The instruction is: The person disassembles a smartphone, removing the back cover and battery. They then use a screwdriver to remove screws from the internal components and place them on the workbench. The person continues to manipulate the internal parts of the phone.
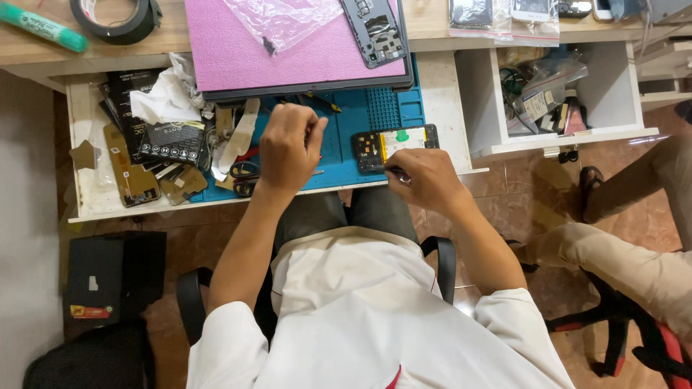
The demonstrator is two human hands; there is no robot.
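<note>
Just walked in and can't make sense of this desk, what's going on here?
A seated person is working on an opened phone lying on a blue repair mat in a pulled-out drawer. The right hand touches the phone's near edge, gripping something small I can't identify. The left hand hovers over the mat, near scissors. Another opened phone rests on a pink pad above.

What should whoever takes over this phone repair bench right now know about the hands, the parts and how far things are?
Left hand: loosely closed above the blue work mat; what it holds is hidden.
Right hand: pinching a slim tool, its tip at the lower edge of the opened phone.
Opened phone lies on the mat in the pulled-out drawer, insides up. A separate phone frame rests on the pink pad on the desk. Scissors lie left of the left hand.
Done: phone opened. Left: phone not yet reassembled.
</note>
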